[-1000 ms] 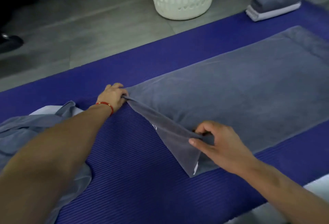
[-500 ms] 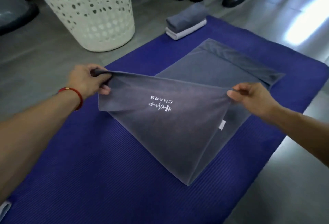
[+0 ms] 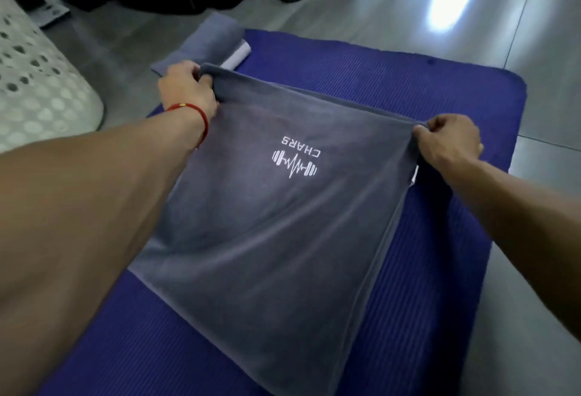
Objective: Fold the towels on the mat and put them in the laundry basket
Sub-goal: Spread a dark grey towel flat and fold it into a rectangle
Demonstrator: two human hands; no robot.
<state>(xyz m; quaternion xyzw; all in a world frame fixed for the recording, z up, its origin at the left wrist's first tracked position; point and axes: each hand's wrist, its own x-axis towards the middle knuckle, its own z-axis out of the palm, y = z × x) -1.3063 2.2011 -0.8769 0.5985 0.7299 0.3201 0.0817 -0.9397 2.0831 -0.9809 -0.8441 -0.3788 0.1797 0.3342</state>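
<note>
The grey towel point(image 3: 251, 238) is soft matt cloth with a fine nap. The blue mat point(image 3: 424, 269) looks like ribbed foam. The floor point(image 3: 408, 2) is glossy.

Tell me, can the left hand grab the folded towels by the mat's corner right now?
Probably not yet: the left hand is right beside the folded towels, nothing between, but it grips a corner of the grey towel.

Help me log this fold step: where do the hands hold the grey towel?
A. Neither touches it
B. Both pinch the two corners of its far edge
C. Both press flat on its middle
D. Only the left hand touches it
B: the left hand and the right hand each pinch a corner of the grey towel, its edge stretched between them above the mat.
</note>
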